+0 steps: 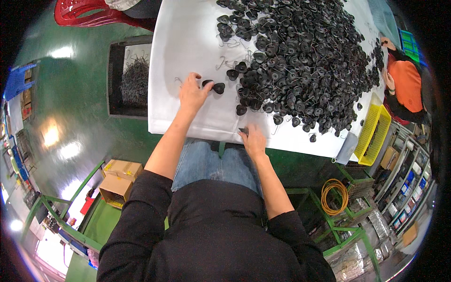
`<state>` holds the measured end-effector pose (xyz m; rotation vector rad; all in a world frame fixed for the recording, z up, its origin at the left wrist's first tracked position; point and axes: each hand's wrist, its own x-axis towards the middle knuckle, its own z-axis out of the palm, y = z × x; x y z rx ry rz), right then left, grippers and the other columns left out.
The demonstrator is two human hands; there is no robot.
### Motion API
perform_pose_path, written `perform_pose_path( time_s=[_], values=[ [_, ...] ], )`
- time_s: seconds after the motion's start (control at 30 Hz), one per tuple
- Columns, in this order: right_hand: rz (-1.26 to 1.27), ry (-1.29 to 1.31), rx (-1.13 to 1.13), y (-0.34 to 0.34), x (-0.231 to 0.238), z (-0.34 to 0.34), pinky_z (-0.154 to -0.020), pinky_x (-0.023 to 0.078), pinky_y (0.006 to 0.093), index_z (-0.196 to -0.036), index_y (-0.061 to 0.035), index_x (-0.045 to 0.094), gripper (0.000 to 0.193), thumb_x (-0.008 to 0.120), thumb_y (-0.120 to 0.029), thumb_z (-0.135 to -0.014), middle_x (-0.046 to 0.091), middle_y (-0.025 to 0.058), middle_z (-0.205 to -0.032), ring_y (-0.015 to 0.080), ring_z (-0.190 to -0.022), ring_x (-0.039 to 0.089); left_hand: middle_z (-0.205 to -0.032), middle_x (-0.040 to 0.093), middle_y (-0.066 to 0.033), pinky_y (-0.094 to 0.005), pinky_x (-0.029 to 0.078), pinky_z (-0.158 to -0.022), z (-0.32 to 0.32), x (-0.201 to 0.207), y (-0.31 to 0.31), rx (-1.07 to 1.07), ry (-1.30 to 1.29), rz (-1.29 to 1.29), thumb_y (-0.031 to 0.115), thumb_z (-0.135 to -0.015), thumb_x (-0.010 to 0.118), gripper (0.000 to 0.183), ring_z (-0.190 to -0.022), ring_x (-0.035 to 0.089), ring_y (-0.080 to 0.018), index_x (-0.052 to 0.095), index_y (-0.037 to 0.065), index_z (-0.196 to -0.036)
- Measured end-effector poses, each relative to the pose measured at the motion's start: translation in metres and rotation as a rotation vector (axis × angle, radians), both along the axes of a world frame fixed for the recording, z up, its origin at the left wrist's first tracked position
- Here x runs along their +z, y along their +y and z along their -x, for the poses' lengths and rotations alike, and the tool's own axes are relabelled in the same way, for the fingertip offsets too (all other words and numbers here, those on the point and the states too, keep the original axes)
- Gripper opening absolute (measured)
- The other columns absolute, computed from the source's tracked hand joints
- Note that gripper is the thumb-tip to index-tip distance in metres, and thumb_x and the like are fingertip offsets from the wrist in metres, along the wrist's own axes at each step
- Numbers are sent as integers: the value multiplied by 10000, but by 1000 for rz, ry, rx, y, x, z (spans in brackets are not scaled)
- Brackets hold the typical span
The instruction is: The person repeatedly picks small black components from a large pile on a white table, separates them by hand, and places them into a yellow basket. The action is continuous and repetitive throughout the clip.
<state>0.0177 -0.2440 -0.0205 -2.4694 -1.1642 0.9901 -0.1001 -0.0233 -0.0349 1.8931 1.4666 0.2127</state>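
On the white-covered table (162,108) lies a large heap of small black rubber suction cups (300,66), many with wire hooks. My left hand (191,96) is over the table left of the heap, fingers apart. Its thumb is beside two loose black cups (219,88), perhaps touching the nearer one. A thin metal hook (178,80) lies just left of that hand. Close to the front table edge, my right hand (254,141) pinches a small black suction cup (243,131), partly hidden by the fingers.
A dark crate (112,80) with many metal hooks stands left of the table. At the right corner is a yellow basket (376,134). Another person in orange (406,84) works at the right side. A red chair (70,19) stands at far left; cardboard boxes (115,188) are behind my left arm.
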Motion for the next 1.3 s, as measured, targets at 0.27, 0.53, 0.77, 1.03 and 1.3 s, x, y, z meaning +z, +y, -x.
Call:
perform_pose_path(
  time_s=[0.27,0.53,0.77,1.03,1.3],
  values=[
    [-152,458,-94,42,6,-37,-547,432,335,-904,-52,518,234,659,-141,-741,580,94,-791,259,-698,581,-785,554,-57,-299,434,-539,8,6,-2,-47,-352,400,229,-773,666,250,-697,564,-186,526,44,-867],
    [-426,1534,-704,27,32,-56,-426,335,213,-853,-49,560,149,559,-192,-813,547,72,-659,152,-561,508,-750,552,4,-221,408,-492,19,29,1,336,-943,1136,241,-816,625,194,-694,566,-103,566,72,-891],
    [-170,-17,105,52,-3,-30,-529,441,382,-1003,-93,511,216,552,-224,-837,601,121,-700,253,-643,605,-712,580,-138,-387,436,-584,-23,-1,-26,-113,-9,-45,295,-676,729,397,-670,568,-322,508,56,-902],
    [33,-198,131,58,-13,-16,-584,453,442,-1071,-73,431,302,549,-193,-820,621,143,-765,335,-723,609,-788,593,-79,-331,438,-566,-10,-4,-17,-285,-249,149,217,-702,717,316,-641,552,-197,524,55,-892],
    [-280,365,-52,75,48,-47,-608,422,317,-860,-12,500,182,609,-145,-800,565,104,-703,219,-634,542,-867,579,-56,-351,509,-760,-10,27,-33,366,-1096,1219,233,-846,558,201,-866,585,-198,544,66,-956]
  ],
)
